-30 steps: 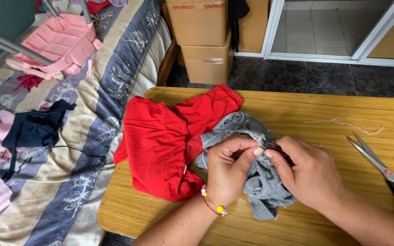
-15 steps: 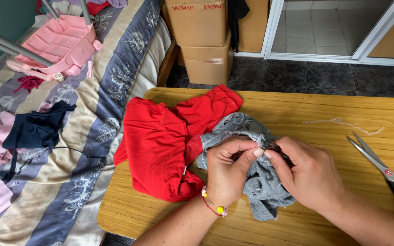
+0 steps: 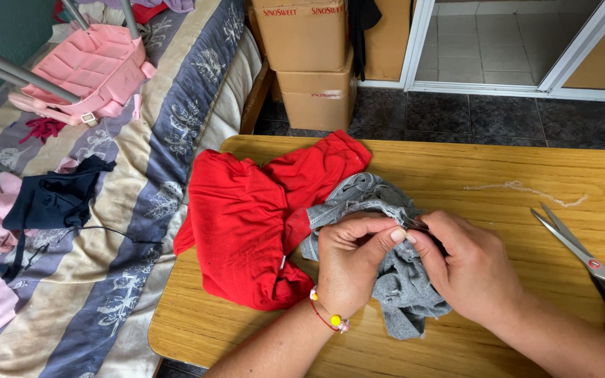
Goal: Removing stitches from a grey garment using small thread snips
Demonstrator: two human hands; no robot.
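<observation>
A crumpled grey garment (image 3: 386, 199) lies on the wooden table (image 3: 456, 168), partly over a red garment (image 3: 243, 220). My left hand (image 3: 348, 262), with a beaded bracelet at the wrist, pinches a fold of the grey cloth. My right hand (image 3: 470, 269) meets it from the right, fingertips pressed on the same fold, where a small thin metal object shows between the fingers. Much of the grey cloth is hidden under both hands.
Scissors (image 3: 589, 266) lie open at the table's right edge, and a loose pale thread (image 3: 526, 190) lies behind them. A bed (image 3: 120, 210) at left holds a pink bag (image 3: 85, 77) and dark clothing (image 3: 54, 199). Cardboard boxes (image 3: 309, 63) stand beyond the table.
</observation>
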